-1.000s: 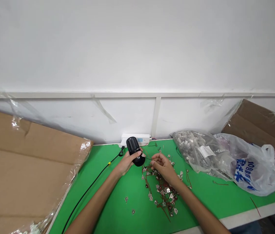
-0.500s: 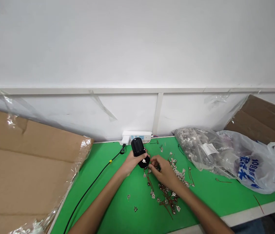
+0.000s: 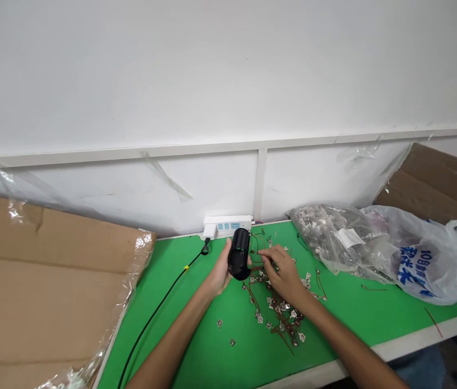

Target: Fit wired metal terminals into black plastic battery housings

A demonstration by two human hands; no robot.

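Note:
My left hand (image 3: 221, 272) is closed round a black hollow plastic housing (image 3: 239, 254), held above the table with its open side facing me. To the right of it, my right hand (image 3: 283, 270) pinches a thin dark wire (image 3: 257, 243) between thumb and forefinger. The wire curves up beside the housing; whether it joins the housing I cannot tell. Under and around my right hand lies a loose pile of small metal contact pieces (image 3: 281, 313), many with reddish-brown wires. Two loose metal pieces (image 3: 232, 342) lie nearer to me, left of the pile.
A white power strip (image 3: 228, 222) with a plugged-in adapter stands against the wall, and a black cable (image 3: 163, 301) runs from it toward me. Clear bags of metal parts (image 3: 321, 232) and a white plastic bag (image 3: 423, 259) lie at right. Cardboard (image 3: 50, 286) covers the left side.
The housing has turned, so its hollow side now shows instead of its rounded back. My right hand has moved away from it, right and slightly up, with the wire between its fingers.

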